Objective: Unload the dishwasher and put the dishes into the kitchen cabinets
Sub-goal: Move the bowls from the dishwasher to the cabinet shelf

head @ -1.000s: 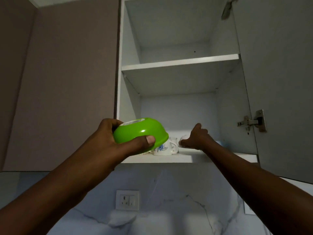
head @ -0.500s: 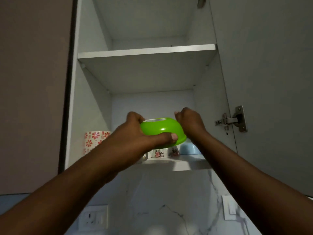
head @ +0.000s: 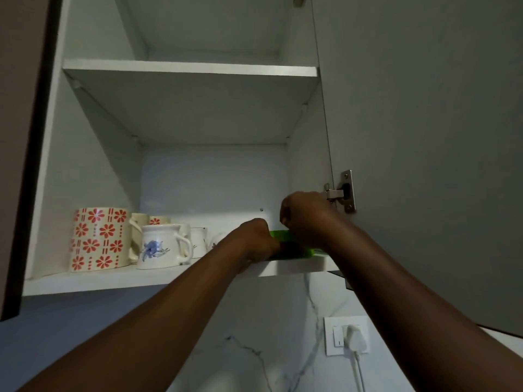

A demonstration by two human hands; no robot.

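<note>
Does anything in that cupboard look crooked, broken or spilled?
Nothing stands out. The mugs stand upright on the lower shelf, and both hands are setting the green bowl at its right end.

Home kitchen, upper wall cabinet.
Open white cabinet is holding floral mugs on its bottom shelf; marble-look backsplash is running below, a plugged-in wall socket sitting on it.
</note>
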